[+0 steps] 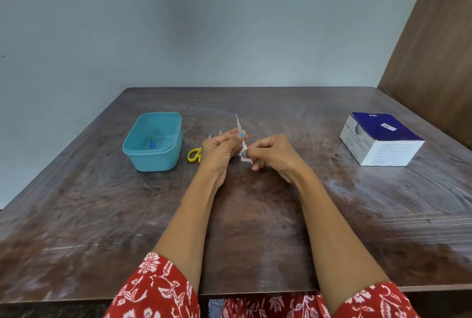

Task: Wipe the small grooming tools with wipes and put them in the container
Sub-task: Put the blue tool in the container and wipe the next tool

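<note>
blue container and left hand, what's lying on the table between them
In the head view, yellow-handled scissors lie on the table between the blue container and the left hand, their blades hidden behind that hand.

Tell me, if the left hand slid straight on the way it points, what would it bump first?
Probably nothing: the left hand points toward the far table edge, which looks free, though depth is unclear.

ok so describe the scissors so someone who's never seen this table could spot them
Start at the teal container on the table's left side. Just to its right, partly hidden behind the left hand, lie the scissors. Their bright yellow loop handles are the only yellow thing there.
</note>
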The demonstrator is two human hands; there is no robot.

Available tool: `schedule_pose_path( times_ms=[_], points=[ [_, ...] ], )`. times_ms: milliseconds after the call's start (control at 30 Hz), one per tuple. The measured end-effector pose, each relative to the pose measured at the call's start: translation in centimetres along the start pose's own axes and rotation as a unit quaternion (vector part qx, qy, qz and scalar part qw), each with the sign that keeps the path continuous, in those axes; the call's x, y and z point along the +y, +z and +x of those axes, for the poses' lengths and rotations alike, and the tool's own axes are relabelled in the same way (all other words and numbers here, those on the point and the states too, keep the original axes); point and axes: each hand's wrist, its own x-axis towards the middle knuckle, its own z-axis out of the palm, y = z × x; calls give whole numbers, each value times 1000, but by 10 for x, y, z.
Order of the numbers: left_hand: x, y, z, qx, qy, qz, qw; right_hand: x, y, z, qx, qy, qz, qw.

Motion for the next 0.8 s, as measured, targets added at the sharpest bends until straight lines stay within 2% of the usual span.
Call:
schedule_pose_path(
  times_ms=[233,400,567,700,800],
  points=[
    [-1,0,2,-1,7,15,1000,-1,3,0,45,-46,8,998],
    [-2,-2,1,-2,6,6,1000,-1,-1,-2,-7,7,-13,1000],
    [-3,-2,2,-5,6,12,1000,0,3,1,37,-29,-6,999],
    [-3,-2,3,7,4,-12,1000,-1,0,-2,-23,10,-31,999],
    [-2,-3,5,8,2,-24,1000,-1,1,-3,-16,6,-32,999]
  ],
)
